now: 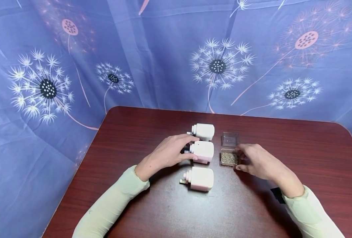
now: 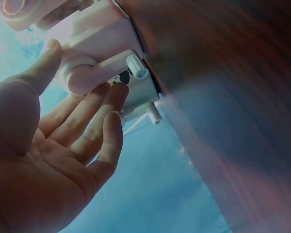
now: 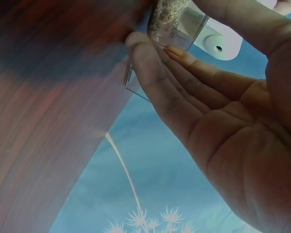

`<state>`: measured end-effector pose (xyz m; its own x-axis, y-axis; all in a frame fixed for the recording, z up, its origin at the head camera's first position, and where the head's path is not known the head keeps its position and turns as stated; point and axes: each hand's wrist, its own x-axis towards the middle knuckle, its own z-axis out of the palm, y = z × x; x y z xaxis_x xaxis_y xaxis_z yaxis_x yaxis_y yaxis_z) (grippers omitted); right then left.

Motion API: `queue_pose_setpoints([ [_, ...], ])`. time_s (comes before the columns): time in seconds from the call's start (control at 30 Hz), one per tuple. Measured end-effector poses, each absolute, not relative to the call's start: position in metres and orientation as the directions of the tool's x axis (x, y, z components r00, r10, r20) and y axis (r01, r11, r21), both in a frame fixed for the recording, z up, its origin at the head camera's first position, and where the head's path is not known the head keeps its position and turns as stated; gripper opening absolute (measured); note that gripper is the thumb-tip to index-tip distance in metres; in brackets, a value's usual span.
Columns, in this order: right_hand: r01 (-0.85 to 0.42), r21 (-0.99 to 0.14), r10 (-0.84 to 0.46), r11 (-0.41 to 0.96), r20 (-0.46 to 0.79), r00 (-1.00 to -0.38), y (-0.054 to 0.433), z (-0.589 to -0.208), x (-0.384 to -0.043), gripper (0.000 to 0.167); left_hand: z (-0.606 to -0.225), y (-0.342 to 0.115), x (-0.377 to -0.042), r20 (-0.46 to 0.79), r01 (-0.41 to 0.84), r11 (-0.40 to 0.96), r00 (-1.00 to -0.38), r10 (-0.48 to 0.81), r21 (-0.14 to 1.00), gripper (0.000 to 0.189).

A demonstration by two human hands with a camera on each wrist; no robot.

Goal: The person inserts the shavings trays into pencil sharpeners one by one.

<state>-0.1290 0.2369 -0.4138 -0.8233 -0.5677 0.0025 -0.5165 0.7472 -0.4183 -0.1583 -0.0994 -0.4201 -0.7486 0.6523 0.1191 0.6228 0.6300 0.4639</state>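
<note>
Three crank pencil sharpeners lie in a row, crank sides to the left. My left hand [image 1: 171, 152] holds the middle pencil sharpener [image 1: 205, 150], thumb on its near side and fingers toward its far side. In the left wrist view, the crank handle [image 2: 104, 72] shows beside the fingers. On the right, a clear drawer of pencil shavings [image 1: 229, 158] rests between the thumb and fingers of my right hand [image 1: 260, 162]. The right wrist view shows fingertips right at the wall of this drawer [image 3: 177, 34].
A white pencil sharpener [image 1: 205, 131] lies behind the middle one, another pencil sharpener [image 1: 202, 179] in front. Behind the shavings drawer is a second clear drawer [image 1: 229, 139]. The brown table [image 1: 152, 120] ends at a blue dandelion-print curtain [image 1: 164, 66].
</note>
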Motion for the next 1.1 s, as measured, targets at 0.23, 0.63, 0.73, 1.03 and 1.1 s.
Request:
queue_pose_setpoints([
  [0.23,-0.521,-0.394,-0.569,0.757,-0.004,-0.823,0.231,-0.413,-0.13,0.046,-0.419,-0.099,-0.156,0.109,0.611,0.645,-0.76,0.641,0.46,0.066],
  [0.63,-0.531,-0.402,-0.582,0.746,-0.005,-0.813,0.223,-0.413,-0.132,0.042,-0.419,-0.097,-0.156,0.114,0.613,0.644,-0.758,0.642,0.457,0.068],
  [0.73,-0.539,-0.404,-0.589,0.739,0.0,-0.808,0.22,-0.414,-0.133,0.04,-0.419,-0.098,-0.156,0.113,0.612,0.647,-0.76,0.64,0.455,0.068],
  [1.03,-0.545,-0.404,-0.594,0.734,0.006,-0.805,0.214,-0.415,-0.134,0.04,-0.419,-0.098,-0.157,0.119,0.619,0.644,-0.756,0.644,0.449,0.068],
  [1.1,-0.547,-0.407,-0.597,0.731,0.006,-0.802,0.212,-0.415,-0.134,0.039,-0.419,-0.098,-0.157,0.121,0.621,0.643,-0.755,0.645,0.448,0.068],
])
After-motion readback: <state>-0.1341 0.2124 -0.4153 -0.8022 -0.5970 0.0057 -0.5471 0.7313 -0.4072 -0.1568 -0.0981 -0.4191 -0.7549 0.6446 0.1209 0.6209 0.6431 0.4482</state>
